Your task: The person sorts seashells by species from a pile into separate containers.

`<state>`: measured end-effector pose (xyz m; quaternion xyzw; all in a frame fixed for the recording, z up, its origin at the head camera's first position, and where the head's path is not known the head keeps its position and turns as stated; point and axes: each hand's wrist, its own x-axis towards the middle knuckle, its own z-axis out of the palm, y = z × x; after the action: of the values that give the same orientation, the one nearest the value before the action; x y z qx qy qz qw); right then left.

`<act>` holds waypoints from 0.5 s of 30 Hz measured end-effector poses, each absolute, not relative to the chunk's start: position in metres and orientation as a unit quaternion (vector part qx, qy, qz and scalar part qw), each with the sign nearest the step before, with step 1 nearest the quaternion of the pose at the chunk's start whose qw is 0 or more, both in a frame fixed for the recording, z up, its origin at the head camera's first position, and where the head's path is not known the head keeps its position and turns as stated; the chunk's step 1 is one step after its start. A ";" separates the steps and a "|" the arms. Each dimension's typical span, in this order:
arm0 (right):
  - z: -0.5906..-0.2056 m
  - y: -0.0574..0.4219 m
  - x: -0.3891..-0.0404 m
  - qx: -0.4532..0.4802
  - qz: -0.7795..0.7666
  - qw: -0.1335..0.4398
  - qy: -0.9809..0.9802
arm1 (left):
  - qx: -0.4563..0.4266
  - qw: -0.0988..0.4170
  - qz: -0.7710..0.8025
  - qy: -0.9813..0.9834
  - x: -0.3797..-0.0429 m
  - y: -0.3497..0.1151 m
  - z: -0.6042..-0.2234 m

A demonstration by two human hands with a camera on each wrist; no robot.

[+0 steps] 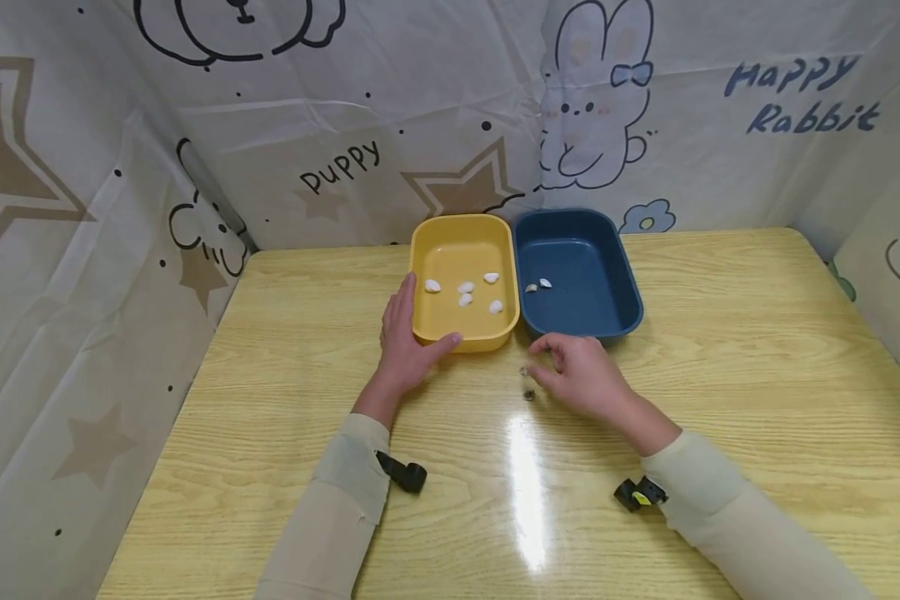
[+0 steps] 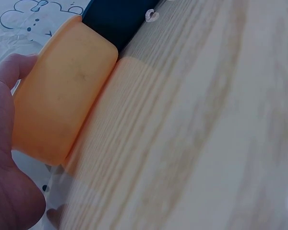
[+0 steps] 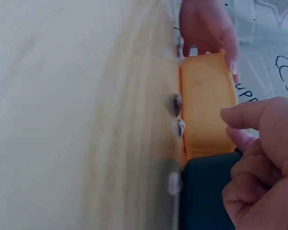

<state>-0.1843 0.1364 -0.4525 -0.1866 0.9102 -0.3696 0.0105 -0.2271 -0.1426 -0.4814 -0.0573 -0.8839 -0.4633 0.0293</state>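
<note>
Well, the left hand [image 1: 407,346] rests at the near left corner of the yellow tray [image 1: 487,342]. Its fingers are stretched out along the side of the tray, and its thumb lies on the front edge. The right hand [image 1: 581,379] is in front of the blue tray [image 1: 588,296], above the table [image 1: 270,375]. Its thumb and pointing finger are a little bit apart, and its other fingers bend in toward the palm.

Two small shells [image 1: 528,395] lie on the table near the right thumb. One is just beside the thumb tip, and one is a bit closer to the person. In the right wrist view, a third shell [image 3: 174,183] lies by the blue tray.

The yellow tray has five white shells [image 1: 496,307] spread over its bottom. The blue tray stands right next to it, and two tiny shells [image 1: 545,283] sit close together near its left side. Behind the trays is a pale cloth [image 1: 450,125] with a rabbit [image 1: 595,108] and brown stars on it. Each pale sleeve [image 1: 330,508] has a little black camera [image 1: 412,477] near the cuff.
</note>
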 end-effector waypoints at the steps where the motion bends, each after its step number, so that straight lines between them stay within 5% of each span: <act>1: -0.455 0.136 -0.185 -0.188 -0.365 0.016 0.912 | -0.058 0.029 -0.463 -0.884 -0.227 -0.143 -0.481; 15: -0.474 0.134 -0.193 -0.203 -0.313 0.050 0.926 | -0.054 0.030 -0.457 -0.887 -0.229 -0.143 -0.484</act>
<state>-0.1929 0.1345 -0.4741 -0.2026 0.9264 -0.3133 0.0500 -0.2286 -0.1433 -0.4836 -0.0544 -0.8872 -0.4573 0.0296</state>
